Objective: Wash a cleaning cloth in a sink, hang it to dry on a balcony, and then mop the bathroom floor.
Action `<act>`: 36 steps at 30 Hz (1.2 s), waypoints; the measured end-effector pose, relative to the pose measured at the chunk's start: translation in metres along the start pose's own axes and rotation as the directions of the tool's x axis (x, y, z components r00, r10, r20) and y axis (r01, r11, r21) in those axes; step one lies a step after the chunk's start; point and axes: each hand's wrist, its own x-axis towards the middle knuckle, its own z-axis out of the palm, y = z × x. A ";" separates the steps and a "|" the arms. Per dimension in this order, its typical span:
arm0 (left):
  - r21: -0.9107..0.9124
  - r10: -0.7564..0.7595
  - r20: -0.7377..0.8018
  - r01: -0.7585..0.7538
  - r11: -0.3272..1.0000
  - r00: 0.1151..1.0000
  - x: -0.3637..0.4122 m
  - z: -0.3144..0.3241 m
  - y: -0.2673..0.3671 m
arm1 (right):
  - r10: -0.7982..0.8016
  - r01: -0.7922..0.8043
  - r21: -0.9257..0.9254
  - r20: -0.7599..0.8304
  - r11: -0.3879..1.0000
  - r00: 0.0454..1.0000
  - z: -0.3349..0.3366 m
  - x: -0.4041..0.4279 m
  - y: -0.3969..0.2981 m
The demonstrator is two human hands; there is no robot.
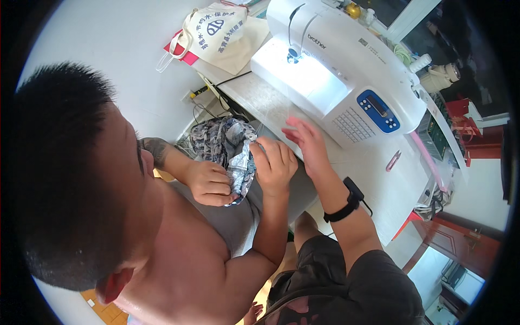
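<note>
My right hand (304,140), with a black band on the wrist, is raised over the table's front edge, fingers apart. A thin thread comes down near its fingertips; whether they touch it I cannot tell. What appears to be my left hand (254,312) shows small and partly at the bottom edge. Beside my right hand, another person's two hands hold a patterned fabric piece (219,140) with a pale lining turned out, over grey-clad legs. A white Brother sewing machine (357,73) stands on the table, its lamp lit over the needle area.
Pink-handled thread snips (393,161) lie on the white table (365,183) at the right. A cream cloth bag (227,36) lies left of the machine. The seated person's head and bare shoulder (195,260) fill the left. Cords hang by the wall; a thread spool (420,63) stands behind the machine.
</note>
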 end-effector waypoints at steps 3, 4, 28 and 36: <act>0.002 0.019 0.006 -0.019 1.000 1.000 0.003 -0.004 0.001 | 0.027 -0.029 -0.084 -0.028 0.996 0.999 -0.020 -0.023 0.011; 0.003 0.027 0.002 -0.027 1.000 1.000 0.004 -0.006 0.001 | 0.029 -0.035 -0.163 -0.040 0.986 0.999 -0.027 -0.031 0.014; 0.103 0.263 0.122 -0.276 0.956 0.957 0.022 -0.061 0.028 | 0.003 -0.167 -0.849 -0.192 0.501 0.981 -0.214 -0.239 -0.064; 0.241 0.312 0.134 -0.336 0.910 0.941 0.012 -0.055 0.060 | 0.072 -0.334 -0.929 -0.348 -0.158 0.935 -0.304 -0.319 -0.071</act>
